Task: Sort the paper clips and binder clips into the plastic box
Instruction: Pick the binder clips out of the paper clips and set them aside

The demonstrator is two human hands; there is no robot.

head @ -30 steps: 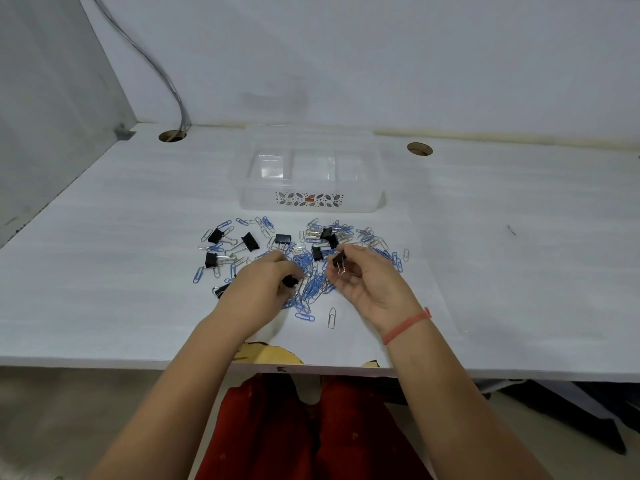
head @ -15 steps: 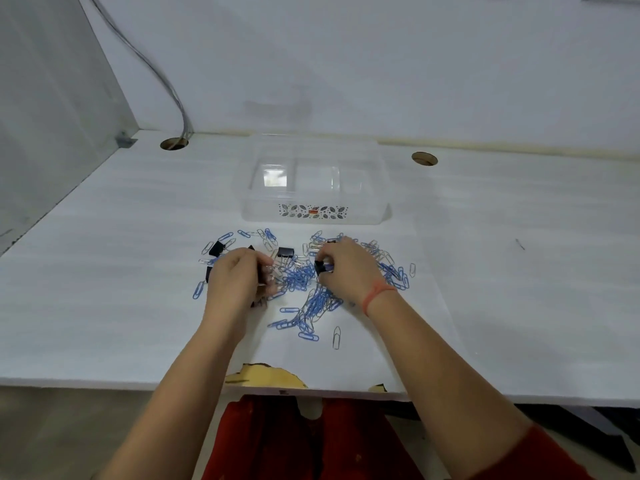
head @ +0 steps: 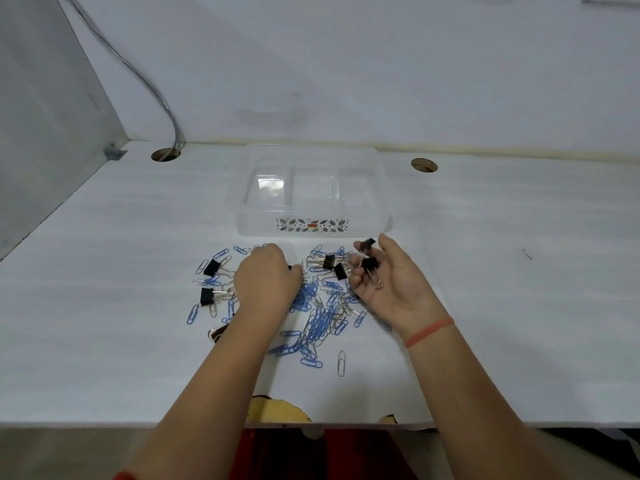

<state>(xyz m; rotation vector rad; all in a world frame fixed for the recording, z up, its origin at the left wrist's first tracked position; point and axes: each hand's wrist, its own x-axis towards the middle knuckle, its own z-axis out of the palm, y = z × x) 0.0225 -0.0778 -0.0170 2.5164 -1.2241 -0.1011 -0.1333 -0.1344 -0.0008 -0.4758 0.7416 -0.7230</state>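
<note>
A clear plastic box (head: 311, 202) with compartments stands at the back of the white table, a leaf-pattern label on its front wall. In front of it lies a pile of blue and silver paper clips (head: 318, 320) mixed with black binder clips (head: 212, 267). My right hand (head: 391, 289) is raised palm up, holding black binder clips (head: 369, 264) in its fingers. My left hand (head: 266, 282) rests palm down on the pile, its fingers curled over a black binder clip that barely shows at its edge.
Two round cable holes (head: 424, 165) sit in the table (head: 519, 306) near the back wall; a grey cable (head: 162, 98) runs into the left one. A grey side panel stands at the left. A single silver clip (head: 341, 362) lies near the front.
My right hand has turned palm up and lifted off the pile toward the right with binder clips. My left hand has shifted slightly right over the pile.
</note>
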